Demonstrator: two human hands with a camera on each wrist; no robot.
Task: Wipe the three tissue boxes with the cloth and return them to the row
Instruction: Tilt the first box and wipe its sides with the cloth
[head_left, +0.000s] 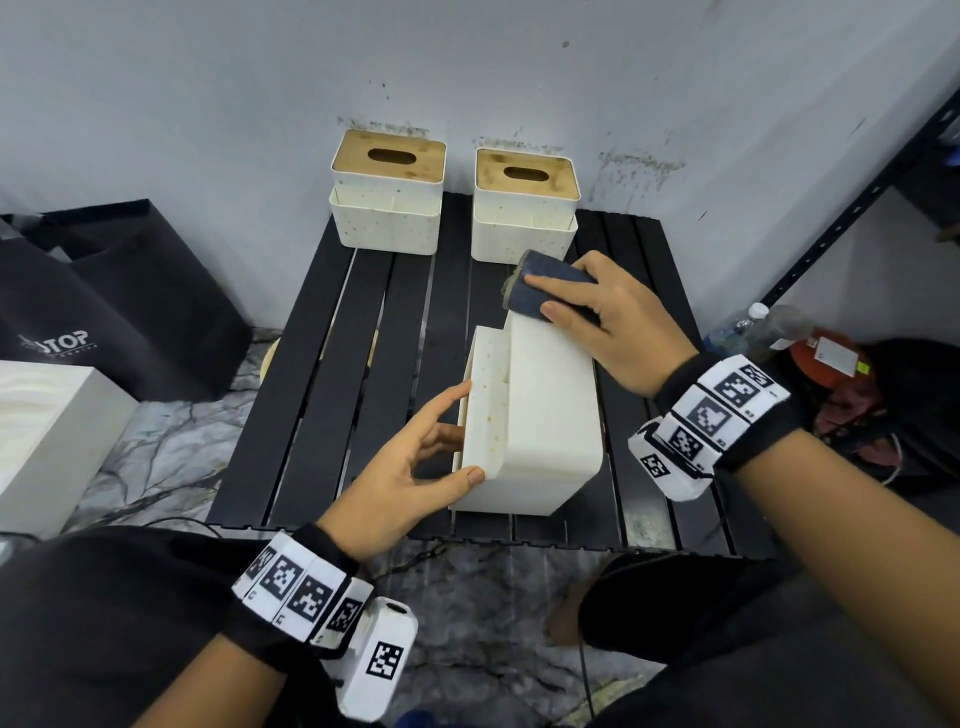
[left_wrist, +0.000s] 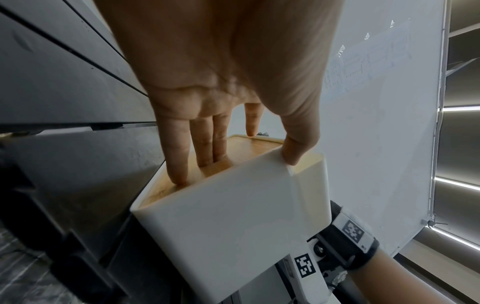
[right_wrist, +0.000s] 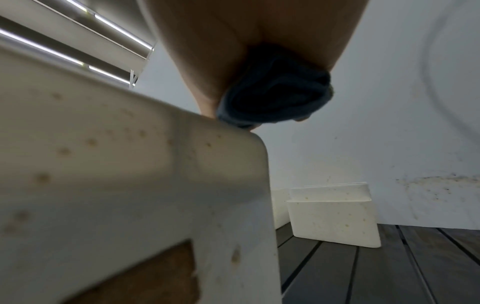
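The right hand (head_left: 618, 327) clutches a folded dark blue cloth (head_left: 545, 288), fingers curled over it, and presses it onto the far end of the white plastic tissue box with a wooden lid (head_left: 540, 415). That box lies tipped on its side near the front of the black slatted table (head_left: 332, 389), its lid facing left. The left hand (head_left: 410, 478) steadies it from that side: in the left wrist view its fingers (left_wrist: 176, 156) lie fairly straight against the wooden lid while the thumb hooks over the box's white edge, so the hand grips the box between thumb and fingers. The side facing up is speckled with small brownish spots.

Behind the tipped box, against the stained pale wall (head_left: 571, 78), two more white tissue boxes with slotted wooden lids stand upright side by side: the left one (head_left: 388, 197) well back and to the left, the right one (head_left: 524, 208) just beyond the cloth. Both wrists wear bands of black-and-white coded markers (head_left: 717, 410).

To the left of the box, off the table, sit a black bag (head_left: 135, 301) and a white carton (head_left: 47, 431). To its right, a clear plastic bottle (head_left: 737, 327) lies on the floor beside a dark metal shelf post (head_left: 852, 208).
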